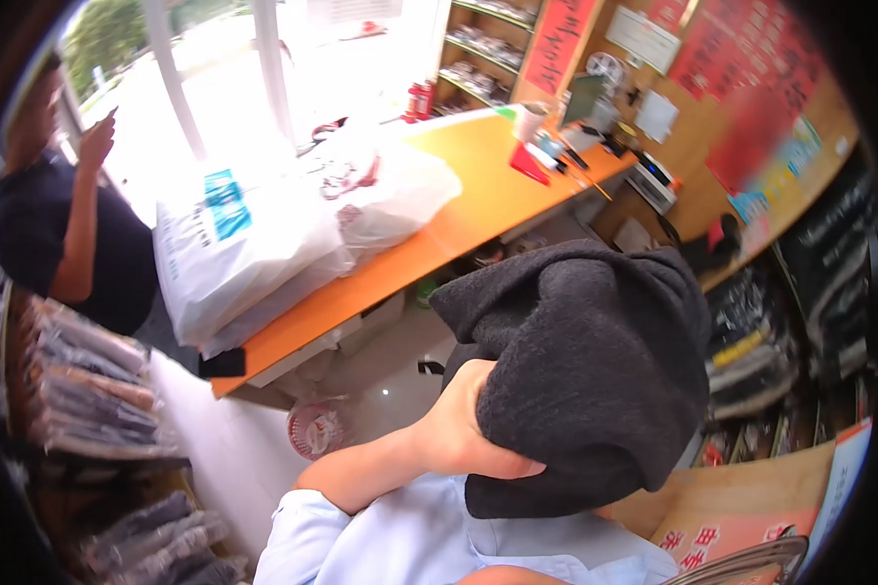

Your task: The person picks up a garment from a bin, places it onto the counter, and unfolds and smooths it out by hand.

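A bunched piece of thick black fleecy cloth (595, 380), perhaps a garment, is held up in front of my chest. My left hand (468, 429) grips its left side, the thumb lying across the near face and the other fingers hidden behind the folds. Only a sliver of skin shows under the cloth's lower edge. My right hand is covered by the cloth, so its fingers cannot be made out.
An orange-topped counter (468, 161) bears large white plastic bags (254, 253). Another person (78, 214) stands at the left by the bright windows. A pink basket (314, 429) is on the floor. Shelves of bagged clothes (98, 380) line the left; more packed shelves (751, 322) stand right.
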Demonstrator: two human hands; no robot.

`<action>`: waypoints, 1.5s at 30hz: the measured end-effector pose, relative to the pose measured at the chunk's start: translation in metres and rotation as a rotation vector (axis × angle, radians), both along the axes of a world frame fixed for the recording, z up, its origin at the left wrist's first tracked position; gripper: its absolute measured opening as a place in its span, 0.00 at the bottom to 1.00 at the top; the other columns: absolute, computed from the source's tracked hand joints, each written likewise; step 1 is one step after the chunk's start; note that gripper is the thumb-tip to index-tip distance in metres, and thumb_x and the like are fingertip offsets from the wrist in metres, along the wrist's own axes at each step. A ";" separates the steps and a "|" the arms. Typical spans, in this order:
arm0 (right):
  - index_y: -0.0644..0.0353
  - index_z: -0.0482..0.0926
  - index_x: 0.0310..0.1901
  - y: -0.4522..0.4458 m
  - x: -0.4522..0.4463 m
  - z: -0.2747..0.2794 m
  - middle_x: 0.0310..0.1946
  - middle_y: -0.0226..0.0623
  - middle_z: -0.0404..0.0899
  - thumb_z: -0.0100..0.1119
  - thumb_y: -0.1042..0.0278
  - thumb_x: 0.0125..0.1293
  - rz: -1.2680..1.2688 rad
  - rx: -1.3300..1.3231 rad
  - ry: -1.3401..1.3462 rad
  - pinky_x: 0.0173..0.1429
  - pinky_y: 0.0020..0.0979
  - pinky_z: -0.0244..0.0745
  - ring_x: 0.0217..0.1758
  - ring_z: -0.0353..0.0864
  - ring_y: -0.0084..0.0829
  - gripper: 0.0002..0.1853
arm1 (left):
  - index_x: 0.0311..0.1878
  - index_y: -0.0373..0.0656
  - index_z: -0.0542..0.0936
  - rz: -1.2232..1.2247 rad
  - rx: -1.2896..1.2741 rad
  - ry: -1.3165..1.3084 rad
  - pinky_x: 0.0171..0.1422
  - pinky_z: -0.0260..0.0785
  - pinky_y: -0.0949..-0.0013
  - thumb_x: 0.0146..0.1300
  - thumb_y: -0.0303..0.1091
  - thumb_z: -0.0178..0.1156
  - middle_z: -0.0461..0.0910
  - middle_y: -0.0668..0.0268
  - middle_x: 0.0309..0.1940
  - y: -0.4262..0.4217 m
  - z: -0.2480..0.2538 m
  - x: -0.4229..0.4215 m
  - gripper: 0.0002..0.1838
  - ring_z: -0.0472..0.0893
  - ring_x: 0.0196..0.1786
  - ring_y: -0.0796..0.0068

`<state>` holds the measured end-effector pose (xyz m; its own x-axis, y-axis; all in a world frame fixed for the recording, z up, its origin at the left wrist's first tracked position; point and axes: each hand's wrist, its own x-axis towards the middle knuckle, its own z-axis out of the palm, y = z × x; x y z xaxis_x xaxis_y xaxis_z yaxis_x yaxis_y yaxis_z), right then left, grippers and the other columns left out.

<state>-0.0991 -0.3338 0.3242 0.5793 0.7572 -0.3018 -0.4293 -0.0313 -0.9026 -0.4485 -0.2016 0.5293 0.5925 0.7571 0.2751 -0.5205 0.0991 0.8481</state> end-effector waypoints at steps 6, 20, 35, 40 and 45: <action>0.62 0.62 0.68 -0.052 0.025 0.063 0.60 0.43 0.71 0.49 0.39 0.67 -0.378 0.059 -0.214 0.60 0.37 0.70 0.59 0.72 0.36 0.38 | 0.45 0.35 0.80 -0.167 -0.043 0.006 0.56 0.70 0.70 0.36 0.22 0.74 0.83 0.66 0.41 0.057 -0.004 0.047 0.26 0.80 0.46 0.74; 0.62 0.64 0.67 0.100 0.209 0.106 0.57 0.42 0.73 0.51 0.44 0.67 -0.483 0.100 -0.453 0.57 0.35 0.72 0.56 0.75 0.35 0.35 | 0.50 0.32 0.77 -0.136 -0.328 -0.323 0.58 0.73 0.65 0.41 0.21 0.60 0.82 0.58 0.44 0.270 -0.013 0.238 0.25 0.82 0.46 0.65; 0.62 0.65 0.66 0.469 0.215 0.158 0.54 0.41 0.76 0.53 0.49 0.68 0.162 0.373 -0.453 0.53 0.34 0.75 0.53 0.77 0.33 0.32 | 0.49 0.30 0.78 0.202 -0.479 -0.245 0.48 0.80 0.63 0.54 0.25 0.60 0.83 0.53 0.39 0.534 -0.058 0.207 0.18 0.85 0.37 0.62; 0.62 0.66 0.66 0.585 0.133 0.175 0.53 0.40 0.77 0.54 0.51 0.68 0.403 0.406 -0.411 0.52 0.33 0.76 0.52 0.78 0.32 0.30 | 0.50 0.30 0.78 0.312 -0.545 0.026 0.52 0.78 0.64 0.61 0.34 0.63 0.83 0.54 0.42 0.611 -0.130 0.147 0.19 0.84 0.41 0.63; 0.62 0.66 0.65 0.713 0.038 0.154 0.51 0.40 0.78 0.54 0.52 0.69 0.751 0.313 -0.321 0.51 0.32 0.77 0.51 0.79 0.32 0.29 | 0.61 0.38 0.73 0.774 -0.031 0.308 0.63 0.68 0.60 0.60 0.50 0.61 0.78 0.58 0.55 0.632 -0.215 0.120 0.31 0.77 0.57 0.64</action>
